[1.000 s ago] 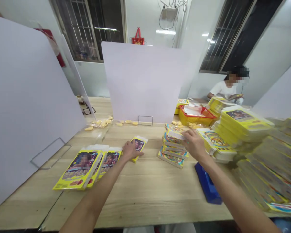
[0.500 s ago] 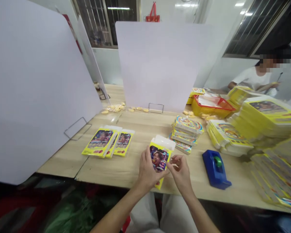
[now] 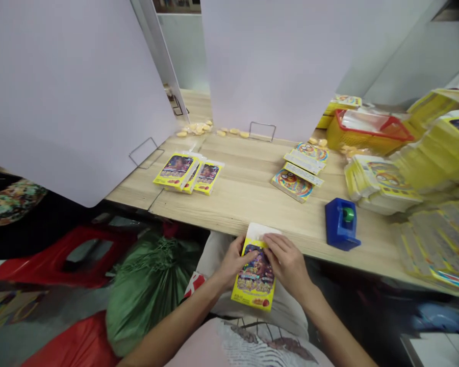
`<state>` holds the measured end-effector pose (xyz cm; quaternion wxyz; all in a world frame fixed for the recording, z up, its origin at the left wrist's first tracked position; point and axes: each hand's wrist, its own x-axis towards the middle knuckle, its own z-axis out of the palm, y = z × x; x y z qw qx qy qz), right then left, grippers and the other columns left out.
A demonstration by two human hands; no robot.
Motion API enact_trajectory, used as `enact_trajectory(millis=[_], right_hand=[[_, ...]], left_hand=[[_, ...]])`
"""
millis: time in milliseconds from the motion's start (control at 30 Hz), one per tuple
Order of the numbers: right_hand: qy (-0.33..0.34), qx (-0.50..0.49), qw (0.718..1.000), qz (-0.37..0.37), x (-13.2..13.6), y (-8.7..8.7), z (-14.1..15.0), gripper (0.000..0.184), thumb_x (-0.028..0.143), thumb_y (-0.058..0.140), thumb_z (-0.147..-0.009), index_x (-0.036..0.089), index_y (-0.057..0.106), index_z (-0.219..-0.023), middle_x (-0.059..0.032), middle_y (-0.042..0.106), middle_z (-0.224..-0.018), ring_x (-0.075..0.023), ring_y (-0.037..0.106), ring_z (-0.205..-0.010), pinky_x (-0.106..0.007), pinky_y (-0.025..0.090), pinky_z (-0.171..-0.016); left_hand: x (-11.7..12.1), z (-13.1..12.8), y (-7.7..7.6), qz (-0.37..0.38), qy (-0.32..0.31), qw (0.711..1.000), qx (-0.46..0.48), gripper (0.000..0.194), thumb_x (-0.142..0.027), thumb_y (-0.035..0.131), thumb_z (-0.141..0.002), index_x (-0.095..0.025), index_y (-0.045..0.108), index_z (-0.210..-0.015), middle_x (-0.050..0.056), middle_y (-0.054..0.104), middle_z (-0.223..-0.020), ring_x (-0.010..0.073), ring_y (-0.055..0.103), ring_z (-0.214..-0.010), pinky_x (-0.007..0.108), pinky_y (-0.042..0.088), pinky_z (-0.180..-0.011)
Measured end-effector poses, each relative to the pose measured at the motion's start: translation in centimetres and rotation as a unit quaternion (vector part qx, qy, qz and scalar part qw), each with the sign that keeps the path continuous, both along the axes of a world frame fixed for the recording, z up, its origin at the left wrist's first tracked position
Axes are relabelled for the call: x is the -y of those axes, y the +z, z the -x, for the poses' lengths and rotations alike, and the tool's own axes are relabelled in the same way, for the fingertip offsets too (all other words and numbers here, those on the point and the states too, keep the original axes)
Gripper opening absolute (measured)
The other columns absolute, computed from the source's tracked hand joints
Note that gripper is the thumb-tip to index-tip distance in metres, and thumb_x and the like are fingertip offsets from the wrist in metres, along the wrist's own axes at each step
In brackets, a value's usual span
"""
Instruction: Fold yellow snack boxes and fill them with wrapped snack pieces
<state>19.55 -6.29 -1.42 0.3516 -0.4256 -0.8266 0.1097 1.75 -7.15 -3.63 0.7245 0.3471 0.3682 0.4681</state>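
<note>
A yellow printed card box (image 3: 252, 293) is held over my lap, just off the table's front edge, with its white top flap (image 3: 260, 230) standing up. My left hand (image 3: 233, 262) grips its left side, the thumb lying across the printed front. My right hand (image 3: 288, 260) is closed at the upper right corner, fingers bent over the base of the flap. What lies under those fingertips is hidden. Several similar yellow boxes (image 3: 176, 171) lie overlapping at the left of the table. A loose pile of cartoon-printed packs (image 3: 292, 183) lies ahead, to the right.
A blue tape dispenser (image 3: 338, 227) stands on the table's right side. Behind it are stacked yellow boxes (image 3: 382, 178) and a yellow-and-red basket (image 3: 367, 135). White panels (image 3: 275, 61) stand at the back and left. Small yellow pieces (image 3: 199, 128) lie along them. A green sack (image 3: 153, 290) is below.
My view has tilted down. Both hands have brought the box from above the table to over my lap. My right hand has moved onto its top. The cartoon pile looks lower and more spread.
</note>
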Motion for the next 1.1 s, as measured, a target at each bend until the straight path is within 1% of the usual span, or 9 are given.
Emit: enact_trajectory(millis=[167, 267, 367, 500, 633, 800, 867, 967, 1100], right_hand=[[0.015, 0.007, 0.997, 0.074, 1.1, -1.0, 0.9, 0.020, 0.015, 0.057, -0.088, 0.020, 0.066, -0.105, -0.0068, 0.074, -0.092, -0.0224, 0.067, -0.082, -0.047, 0.048, -0.088], [0.002, -0.032, 0.993, 0.113, 1.8, -1.5, 1.3, 0.023, 0.015, 0.059, -0.086, 0.020, 0.064, -0.109, -0.0069, 0.073, -0.095, -0.0225, 0.066, -0.085, -0.042, 0.050, -0.082], [-0.063, -0.106, 0.987, 0.108, 2.9, -2.2, 1.1, 0.028, 0.019, 0.061, -0.086, 0.021, 0.060, -0.114, -0.0087, 0.069, -0.108, -0.0240, 0.062, -0.100, -0.044, 0.048, -0.091], [-0.219, -0.269, 0.926, 0.147, 4.8, -4.2, 0.9, 0.033, 0.030, 0.069, -0.081, 0.020, 0.059, -0.111, -0.0109, 0.063, -0.115, -0.0260, 0.059, -0.108, -0.045, 0.047, -0.095], [-0.188, -0.378, 0.862, 0.280, 5.8, -5.8, 1.3, 0.038, 0.036, 0.067, -0.083, 0.019, 0.060, -0.116, -0.0083, 0.066, -0.108, -0.0222, 0.064, -0.094, -0.036, 0.053, -0.083], [-0.196, -0.336, 0.889, 0.241, 5.5, -5.3, 1.5, 0.019, 0.035, 0.059, -0.088, 0.018, 0.066, -0.089, -0.0080, 0.063, -0.102, -0.0210, 0.060, -0.095, -0.034, 0.050, -0.083], [-0.217, -0.361, 0.876, 0.233, 5.4, -4.9, 1.5, 0.019, 0.035, 0.061, -0.087, 0.019, 0.064, -0.096, -0.0079, 0.064, -0.100, -0.0201, 0.061, -0.091, -0.033, 0.051, -0.079], [-0.219, -0.409, 0.850, 0.248, 5.2, -4.2, 1.2, 0.031, 0.034, 0.067, -0.083, 0.020, 0.061, -0.110, -0.0056, 0.064, -0.091, -0.0187, 0.063, -0.083, -0.031, 0.054, -0.072], [-0.139, -0.373, 0.872, 0.286, 4.5, -2.9, 0.2, 0.014, 0.033, 0.068, -0.082, 0.021, 0.071, -0.089, -0.0066, 0.064, -0.094, -0.0208, 0.062, -0.092, -0.032, 0.053, -0.077]], left_hand=[[2.5, 0.3, -1.3, -0.062, 0.027, 0.993, -0.102, 0.063, -0.025, 0.074, -0.077, -0.022, 0.044, -0.131, 0.006, 0.064, -0.111, 0.0188, 0.061, -0.096, 0.028, 0.049, -0.083], [2.8, 1.0, -1.7, -0.087, 0.040, 0.986, -0.135, 0.053, -0.026, 0.070, -0.080, -0.021, 0.048, -0.128, 0.006, 0.062, -0.115, 0.0183, 0.059, -0.101, 0.028, 0.047, -0.087], [2.1, 1.8, -1.9, -0.048, -0.001, 0.995, -0.092, 0.039, -0.028, 0.072, -0.078, -0.018, 0.056, -0.112, 0.003, 0.066, -0.094, 0.0147, 0.061, -0.082, 0.024, 0.048, -0.073], [1.2, 2.3, -2.2, -0.027, -0.017, 0.998, -0.054, 0.039, -0.029, 0.078, -0.073, -0.017, 0.057, -0.103, 0.000, 0.064, -0.077, 0.0107, 0.058, -0.066, 0.021, 0.046, -0.062], [0.9, 2.0, -2.2, -0.017, -0.034, 0.998, -0.051, 0.040, -0.031, 0.079, -0.070, -0.017, 0.058, -0.101, 0.000, 0.064, -0.075, 0.0105, 0.056, -0.063, 0.021, 0.046, -0.060], [0.1, 1.9, -1.3, -0.113, -0.020, 0.982, -0.150, 0.019, -0.034, 0.067, -0.082, -0.015, 0.065, -0.084, 0.004, 0.059, -0.089, 0.0146, 0.056, -0.081, 0.023, 0.044, -0.070], [-0.4, 1.8, -1.1, -0.150, -0.015, 0.972, -0.180, 0.019, -0.032, 0.067, -0.082, -0.014, 0.064, -0.076, 0.004, 0.056, -0.091, 0.0150, 0.054, -0.085, 0.023, 0.043, -0.072], [-1.0, 1.7, -1.1, -0.117, -0.026, 0.984, -0.132, 0.021, -0.031, 0.071, -0.078, -0.017, 0.061, -0.090, 0.000, 0.052, -0.082, 0.0117, 0.050, -0.073, 0.021, 0.040, -0.065], [-1.9, 2.0, -0.8, -0.144, -0.078, 0.977, -0.139, 0.029, -0.030, 0.072, -0.076, -0.018, 0.064, -0.101, 0.002, 0.054, -0.088, 0.0132, 0.052, -0.078, 0.023, 0.041, -0.068]])
